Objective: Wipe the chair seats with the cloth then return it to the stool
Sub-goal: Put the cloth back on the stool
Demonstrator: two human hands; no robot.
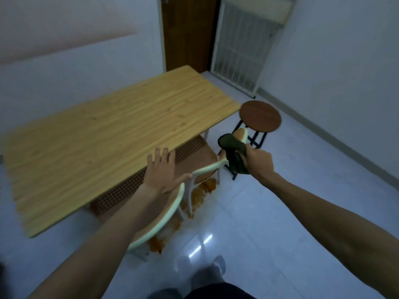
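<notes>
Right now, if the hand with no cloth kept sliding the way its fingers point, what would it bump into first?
Probably the table. The left hand is open, its fingers pointing up and away over the table's near edge. Depth is unclear, so it might instead pass just above the tabletop.

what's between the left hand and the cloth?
Head view: only the curved cream chair back rail spans from the left hand toward the dark cloth, bunched in the right hand.

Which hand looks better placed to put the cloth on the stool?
Right. The right hand grips the dark cloth close beside the round stool; the left hand is open by the table edge, farther away.
</notes>
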